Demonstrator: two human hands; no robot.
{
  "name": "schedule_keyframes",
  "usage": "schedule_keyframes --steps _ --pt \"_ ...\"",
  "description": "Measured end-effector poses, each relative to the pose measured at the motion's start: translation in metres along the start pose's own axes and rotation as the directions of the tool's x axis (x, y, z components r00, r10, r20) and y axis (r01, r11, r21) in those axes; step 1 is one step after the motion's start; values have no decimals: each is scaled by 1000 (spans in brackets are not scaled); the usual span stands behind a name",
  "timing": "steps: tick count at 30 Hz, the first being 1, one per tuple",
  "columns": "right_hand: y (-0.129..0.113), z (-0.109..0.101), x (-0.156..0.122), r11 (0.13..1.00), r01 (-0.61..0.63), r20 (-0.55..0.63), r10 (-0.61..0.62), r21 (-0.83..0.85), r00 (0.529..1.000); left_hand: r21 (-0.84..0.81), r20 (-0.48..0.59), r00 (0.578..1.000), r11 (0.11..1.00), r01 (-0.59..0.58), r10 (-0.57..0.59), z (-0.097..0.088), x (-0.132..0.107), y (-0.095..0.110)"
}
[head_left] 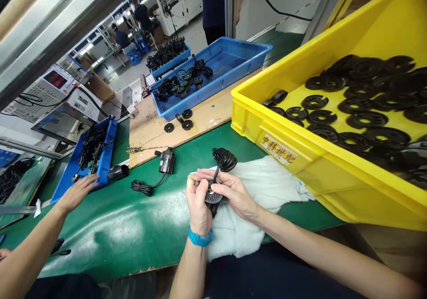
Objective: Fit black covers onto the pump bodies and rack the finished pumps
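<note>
Between my hands is a round black ridged disc [213, 195] with a dark body partly showing below it. My left hand [199, 201], with a blue band at the wrist, is closed on the disc's left side, thumb on top. From the right, the fingers of my right hand [235, 192] pinch the disc's edge near the cable. A coiled black cable [225, 158] runs up from the disc and lies on the green mat. Under my hands is a crumpled pale cloth [242, 232].
A yellow bin [316, 170] of black slotted discs stands right. Behind are a blue tray [207, 94] with cabled parts, loose discs [187, 124], a screwdriver [135, 149] and a black cylindrical unit [167, 161]. A co-worker's hand [78, 192] reaches beside a blue bin [106, 156] at left.
</note>
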State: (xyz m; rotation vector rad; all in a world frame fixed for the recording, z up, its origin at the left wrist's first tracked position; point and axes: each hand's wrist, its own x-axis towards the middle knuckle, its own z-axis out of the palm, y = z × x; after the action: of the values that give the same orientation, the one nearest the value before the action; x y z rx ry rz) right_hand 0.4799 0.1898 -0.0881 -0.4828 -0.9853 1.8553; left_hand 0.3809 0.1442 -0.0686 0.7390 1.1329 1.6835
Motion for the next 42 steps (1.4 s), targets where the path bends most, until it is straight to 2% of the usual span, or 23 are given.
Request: schedule_keyframes --steps 5,13,19,22,25,29,34,38,40,41,42 --pt "-4 -3 3 1000 19 -27 -19 -1 999 162 205 978 984 -76 42 -14 -7 -2" --pt "-4 -5 2 977 65 28 -61 -204 998 224 256 967 972 -68 9 -21 -8 -6" --pt "-12 -4 2 963 34 66 -17 -266 998 188 205 978 982 3 -42 -13 -9 -1" --pt "-13 -4 4 968 -2 89 25 -252 996 141 133 989 989 46 -65 -12 -11 -5" --pt "-12 -5 6 968 16 121 15 -252 993 97 89 993 993 65 -74 -14 -14 -11" --pt "-11 -3 6 969 58 132 -26 -241 991 118 91 995 993 23 -33 -19 -15 -12" --pt "-13 0 13 961 59 157 -17 -272 987 197 178 983 977 -78 43 -19 -8 -6" --pt "-15 2 12 935 60 176 2 -351 984 282 108 989 950 -130 103 -20 -1 -4" --pt "-20 2 3 887 125 96 -91 -444 991 207 80 994 975 -84 69 -22 0 -4" --pt "-23 1 -3 828 197 47 -203 -525 978 134 90 996 991 -30 18 -24 -1 -3" --pt "-27 -1 -9 734 277 11 -345 -620 939 48 112 992 998 46 -51 -25 -2 -2"
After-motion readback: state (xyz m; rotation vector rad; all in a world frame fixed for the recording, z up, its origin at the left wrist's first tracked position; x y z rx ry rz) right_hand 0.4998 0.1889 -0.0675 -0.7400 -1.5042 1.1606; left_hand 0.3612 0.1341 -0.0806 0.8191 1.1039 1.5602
